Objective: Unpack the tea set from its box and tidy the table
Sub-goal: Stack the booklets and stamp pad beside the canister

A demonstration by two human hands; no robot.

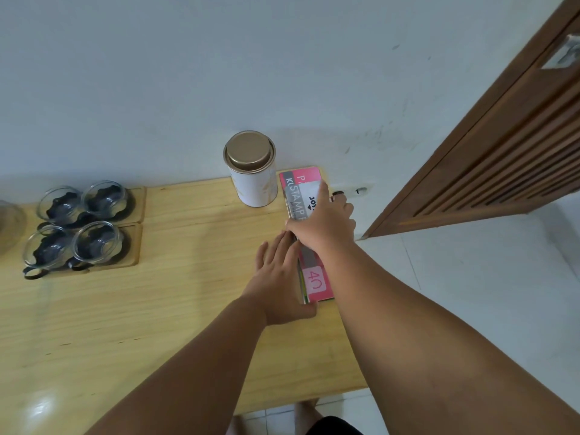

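Note:
A pink and grey flat packet lies along the right end of the wooden table. My right hand rests flat on top of it, fingers stretched toward the wall. My left hand lies flat on the table, pressed against the packet's left edge. Several glass tea cups with dark holders stand on two wooden trays at the left. Nothing that looks like the tea set's box shows in this view.
A white tin with a gold lid stands by the wall just left of the packet. Part of a glass vessel shows at the far left edge. A wooden louvred door stands to the right, over white floor tiles.

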